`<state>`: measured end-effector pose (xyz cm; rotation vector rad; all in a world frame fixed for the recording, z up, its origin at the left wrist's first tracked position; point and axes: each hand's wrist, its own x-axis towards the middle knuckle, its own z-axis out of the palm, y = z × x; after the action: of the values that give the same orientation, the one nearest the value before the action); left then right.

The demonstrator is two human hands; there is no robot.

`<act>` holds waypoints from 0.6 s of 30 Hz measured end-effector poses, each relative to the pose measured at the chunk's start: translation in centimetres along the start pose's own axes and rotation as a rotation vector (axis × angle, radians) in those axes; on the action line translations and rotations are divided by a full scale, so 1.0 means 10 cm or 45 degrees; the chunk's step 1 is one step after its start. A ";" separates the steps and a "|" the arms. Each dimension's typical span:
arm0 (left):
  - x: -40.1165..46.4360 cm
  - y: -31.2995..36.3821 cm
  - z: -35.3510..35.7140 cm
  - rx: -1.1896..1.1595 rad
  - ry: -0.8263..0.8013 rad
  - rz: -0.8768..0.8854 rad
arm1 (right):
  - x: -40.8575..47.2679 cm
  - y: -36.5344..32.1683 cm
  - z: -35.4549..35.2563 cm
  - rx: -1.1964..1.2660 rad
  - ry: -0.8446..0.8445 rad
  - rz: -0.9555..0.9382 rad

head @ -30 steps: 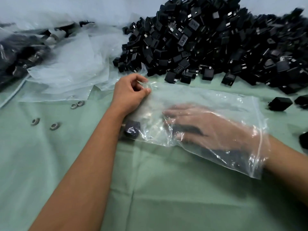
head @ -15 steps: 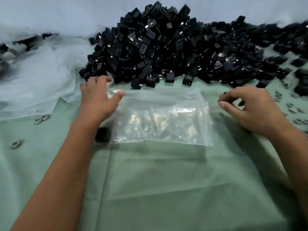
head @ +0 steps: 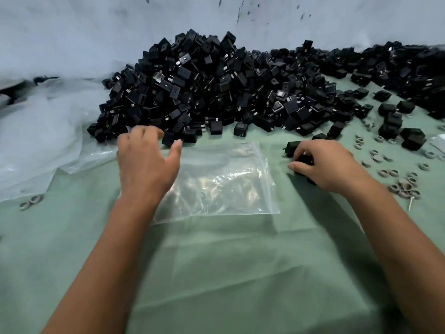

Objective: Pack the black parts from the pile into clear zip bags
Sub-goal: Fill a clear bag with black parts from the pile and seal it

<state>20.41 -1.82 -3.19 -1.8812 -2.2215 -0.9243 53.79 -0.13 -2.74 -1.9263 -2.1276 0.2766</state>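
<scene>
A big pile of black parts (head: 216, 92) lies along the far side of the green cloth. A clear zip bag (head: 224, 182) lies flat in the middle, in front of the pile. My left hand (head: 147, 162) hovers over the bag's left end with fingers spread, reaching toward the pile's near edge and holding nothing. To the right of the bag, my right hand (head: 322, 165) curls its fingers round a black part (head: 302, 162). Another black part (head: 292, 148) sits just beyond its fingertips.
Loose clear plastic sheets (head: 43, 136) spread at the left. Small grey rings (head: 404, 184) are scattered at the right, and two rings (head: 30, 202) lie at the left. Stray black parts (head: 395, 119) sit at the far right. A pale wall (head: 96, 32) stands behind.
My right hand came out of the bag, moved right and took hold of a black part. My left hand let go of the bag's left end and lifted toward the pile.
</scene>
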 end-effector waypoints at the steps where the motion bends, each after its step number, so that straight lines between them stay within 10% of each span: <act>1: -0.02 0.22 -0.01 -0.085 0.066 0.050 | 0.03 -0.04 0.05 -0.012 0.062 -0.028; 7: -0.27 1.32 0.32 -0.098 -0.321 0.182 | 0.09 -0.14 0.19 0.177 0.508 -0.157; 11: -0.30 1.32 0.52 -0.041 -0.527 0.030 | 0.02 -0.17 0.23 0.814 0.274 -0.126; 18: -0.21 1.13 0.39 -0.449 -0.523 -0.187 | 0.01 -0.28 0.14 1.038 -0.121 -0.180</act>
<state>32.51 -1.04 -2.91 -2.2587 -2.5992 -1.0980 50.71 -0.23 -3.22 -1.2944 -1.7664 1.0311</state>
